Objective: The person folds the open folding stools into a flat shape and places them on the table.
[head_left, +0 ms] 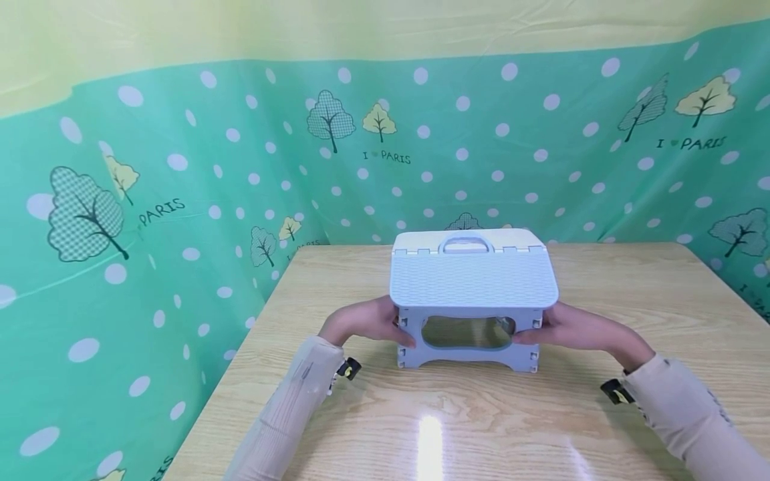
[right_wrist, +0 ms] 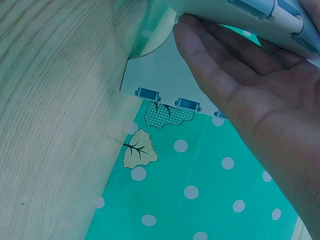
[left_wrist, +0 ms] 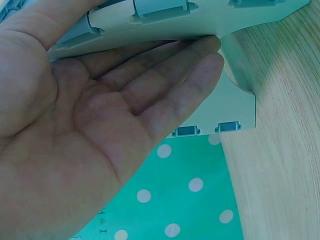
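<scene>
A light blue and white plastic folding stool (head_left: 475,277) stands unfolded on its legs, with a ribbed top and a carry handle (head_left: 466,244) at the back edge. My left hand (head_left: 369,321) grips its left side, thumb on the front leg panel (head_left: 469,355), fingers behind that panel. On the right side my right hand (head_left: 577,327) holds it likewise, its thumb reaching to the oval opening. In the left wrist view, long fingers (left_wrist: 170,100) extend along the inside of a leg panel. The right wrist view shows the right fingers (right_wrist: 215,65) against the other side's panel.
The stool is on a wood-grain table (head_left: 481,427) with glare near its front. A green dotted curtain (head_left: 198,200) with tree prints hangs behind and to the left. Small black devices (head_left: 349,369) are strapped at both sleeves' cuffs.
</scene>
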A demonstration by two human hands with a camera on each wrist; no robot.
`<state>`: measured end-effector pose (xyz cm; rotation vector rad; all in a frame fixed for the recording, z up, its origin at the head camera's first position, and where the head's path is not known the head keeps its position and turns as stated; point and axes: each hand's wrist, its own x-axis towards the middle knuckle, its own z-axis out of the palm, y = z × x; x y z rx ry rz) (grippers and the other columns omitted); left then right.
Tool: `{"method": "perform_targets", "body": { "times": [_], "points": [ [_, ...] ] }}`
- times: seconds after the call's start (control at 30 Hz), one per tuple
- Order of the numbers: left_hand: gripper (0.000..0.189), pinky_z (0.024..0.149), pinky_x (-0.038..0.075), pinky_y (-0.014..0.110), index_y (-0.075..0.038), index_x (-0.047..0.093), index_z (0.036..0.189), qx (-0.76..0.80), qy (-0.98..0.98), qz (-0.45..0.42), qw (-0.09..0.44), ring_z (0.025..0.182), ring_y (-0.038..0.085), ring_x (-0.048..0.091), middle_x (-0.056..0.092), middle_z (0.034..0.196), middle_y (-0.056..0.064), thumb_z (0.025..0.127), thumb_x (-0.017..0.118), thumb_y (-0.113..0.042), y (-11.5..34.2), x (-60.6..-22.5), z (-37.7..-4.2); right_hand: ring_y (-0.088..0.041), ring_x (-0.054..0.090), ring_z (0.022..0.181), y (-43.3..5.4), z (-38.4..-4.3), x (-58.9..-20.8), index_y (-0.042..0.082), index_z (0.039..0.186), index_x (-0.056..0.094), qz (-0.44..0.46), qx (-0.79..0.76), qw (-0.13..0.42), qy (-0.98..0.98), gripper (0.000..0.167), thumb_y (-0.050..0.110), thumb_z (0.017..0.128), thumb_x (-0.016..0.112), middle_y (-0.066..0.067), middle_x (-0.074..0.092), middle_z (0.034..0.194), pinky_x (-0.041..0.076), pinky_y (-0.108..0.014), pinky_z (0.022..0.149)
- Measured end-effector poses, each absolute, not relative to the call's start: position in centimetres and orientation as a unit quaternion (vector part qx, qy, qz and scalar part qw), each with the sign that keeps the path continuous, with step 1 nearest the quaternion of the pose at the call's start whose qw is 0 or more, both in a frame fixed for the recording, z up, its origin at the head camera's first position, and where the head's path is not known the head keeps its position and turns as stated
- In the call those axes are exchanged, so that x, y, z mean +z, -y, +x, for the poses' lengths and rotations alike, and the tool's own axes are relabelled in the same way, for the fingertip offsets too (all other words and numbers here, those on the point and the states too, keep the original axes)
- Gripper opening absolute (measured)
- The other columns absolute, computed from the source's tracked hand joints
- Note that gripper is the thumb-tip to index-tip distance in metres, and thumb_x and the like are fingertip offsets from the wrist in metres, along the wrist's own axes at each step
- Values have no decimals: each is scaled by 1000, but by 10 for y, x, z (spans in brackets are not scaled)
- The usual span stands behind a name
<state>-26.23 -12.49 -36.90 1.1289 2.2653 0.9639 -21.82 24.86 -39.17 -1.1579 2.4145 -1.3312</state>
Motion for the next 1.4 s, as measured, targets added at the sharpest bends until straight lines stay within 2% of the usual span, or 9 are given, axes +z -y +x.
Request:
{"method": "perform_targets", "body": {
  "times": [0.4,0.53,0.63,0.73,0.83,1.07,1.4],
  "points": [
    [90,106,41,34,-12,26,151,343,-816,415,210,127,21,45,46,140,10,81,82,-7,125,-366,-263,-12,36,127,-246,-218,-387,22,156,9,-388,-441,70,-806,95,10,88,75,-15,23,150,47,-31,97],
    [91,108,40,35,-12,25,151,345,-817,413,210,130,22,44,45,143,11,81,82,-8,125,-366,-261,-11,31,131,-247,-219,-389,24,157,7,-383,-439,71,-810,97,11,89,75,-13,16,155,42,-28,101],
    [90,108,40,36,-12,26,151,347,-817,409,211,131,23,44,45,143,11,81,82,-8,125,-366,-261,-16,27,134,-247,-220,-390,25,157,7,-379,-438,73,-812,97,13,89,75,-12,12,157,38,-26,103],
    [90,107,41,36,-12,26,151,348,-817,406,215,131,23,44,45,143,11,80,82,-7,125,-367,-261,-25,30,133,-247,-220,-392,25,157,7,-376,-440,80,-812,96,13,89,75,-14,16,155,42,-28,101],
    [90,106,42,35,-12,26,151,350,-816,406,217,132,24,45,46,144,11,80,82,-7,125,-368,-261,-27,34,130,-248,-219,-393,24,157,7,-378,-440,84,-810,96,13,89,74,-17,20,152,46,-31,98],
    [91,106,42,34,-12,25,151,351,-815,405,219,132,24,45,46,144,11,80,82,-6,125,-369,-261,-14,38,127,-248,-217,-394,24,157,8,-384,-446,84,-804,96,10,89,74,-13,25,150,47,-31,96],
    [90,105,42,33,-12,26,151,349,-814,409,218,128,22,47,48,139,11,81,82,-6,125,-369,-261,-10,36,128,-247,-216,-392,23,157,9,-380,-444,81,-807,93,12,90,73,-17,23,151,47,-30,97]
  ]
}}
